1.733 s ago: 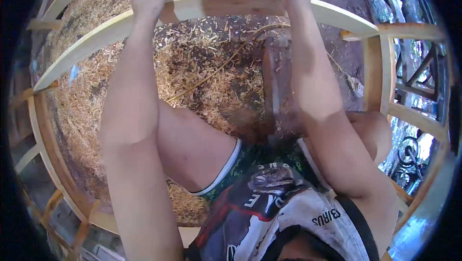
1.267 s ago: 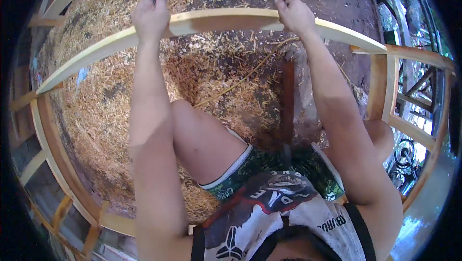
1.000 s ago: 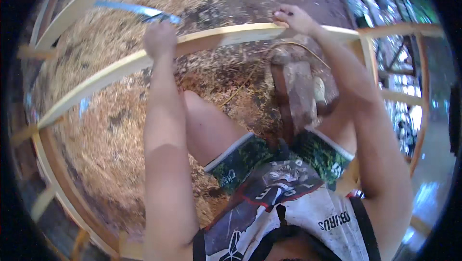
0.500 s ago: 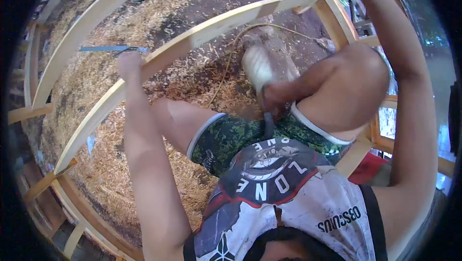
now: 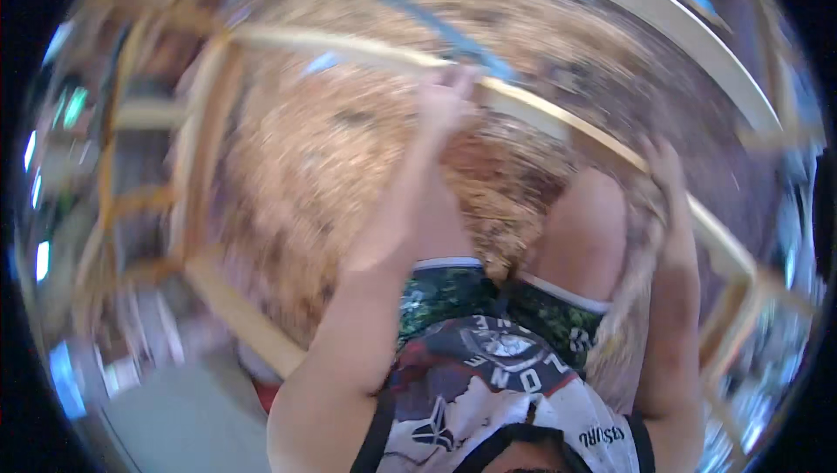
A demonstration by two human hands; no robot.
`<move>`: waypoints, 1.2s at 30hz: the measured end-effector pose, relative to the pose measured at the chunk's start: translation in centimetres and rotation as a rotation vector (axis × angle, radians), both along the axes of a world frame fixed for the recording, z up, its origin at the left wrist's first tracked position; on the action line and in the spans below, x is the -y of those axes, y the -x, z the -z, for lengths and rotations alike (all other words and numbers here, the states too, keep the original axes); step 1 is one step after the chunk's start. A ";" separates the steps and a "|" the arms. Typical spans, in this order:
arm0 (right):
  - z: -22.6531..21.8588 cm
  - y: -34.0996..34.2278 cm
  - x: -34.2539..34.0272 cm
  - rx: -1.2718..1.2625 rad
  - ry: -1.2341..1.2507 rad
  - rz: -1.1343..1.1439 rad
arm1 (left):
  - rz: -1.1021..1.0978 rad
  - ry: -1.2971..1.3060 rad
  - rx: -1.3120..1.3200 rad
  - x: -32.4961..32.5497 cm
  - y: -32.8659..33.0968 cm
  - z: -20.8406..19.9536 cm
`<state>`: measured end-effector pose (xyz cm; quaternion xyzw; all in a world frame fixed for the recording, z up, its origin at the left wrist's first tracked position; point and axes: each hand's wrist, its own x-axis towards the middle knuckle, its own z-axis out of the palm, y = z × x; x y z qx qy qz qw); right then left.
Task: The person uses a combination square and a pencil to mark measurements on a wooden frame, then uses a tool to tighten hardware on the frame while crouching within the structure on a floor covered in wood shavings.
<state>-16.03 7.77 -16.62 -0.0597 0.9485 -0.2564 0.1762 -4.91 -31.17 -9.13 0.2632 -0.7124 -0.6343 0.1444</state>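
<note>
A pale curved wooden rail (image 5: pixel 532 107), part of an open timber frame, runs across in front of my knees. My left hand (image 5: pixel 449 100) is closed over this rail near its middle. Just beyond those fingers lies a long, flat blue strip (image 5: pixel 445 33), slanting past the rail; whether the hand also touches it I cannot tell. Farther right, my right hand (image 5: pixel 665 168) wraps over the same rail, its fingers blurred by motion.
A second curved rail (image 5: pixel 649 11) arches at the far right. Timber posts and crosspieces (image 5: pixel 205 142) stand at left. Wood shavings (image 5: pixel 323 159) cover the ground. A grey flat surface (image 5: pixel 187 412) lies at lower left.
My view has swung left, so the frame appears turned. My right hand has come down from the frame's upper corner onto the near rail. My left hand stays on the rail beside the blue strip.
</note>
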 end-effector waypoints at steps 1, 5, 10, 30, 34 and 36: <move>1.7 0.3 -3.1 -0.133 -0.057 -0.217 | 0.026 -0.030 -0.026 -1.0 -1.2 -2.2; -0.1 -2.9 -3.7 -0.031 0.136 -0.014 | -0.009 0.116 -0.120 2.5 -8.0 -9.3; 3.8 -1.4 -4.7 0.003 0.005 -0.087 | -0.151 0.248 -0.389 3.4 -13.6 -18.8; -3.6 2.5 -9.1 -0.187 0.046 0.209 | 0.175 0.092 0.084 5.0 -0.2 -10.9; -5.8 -3.7 -4.4 -0.656 0.494 0.610 | 0.386 0.115 0.102 7.2 9.4 -6.9; -7.7 -11.7 -1.5 -0.609 0.359 0.722 | 0.359 0.168 -0.110 7.6 12.4 -2.7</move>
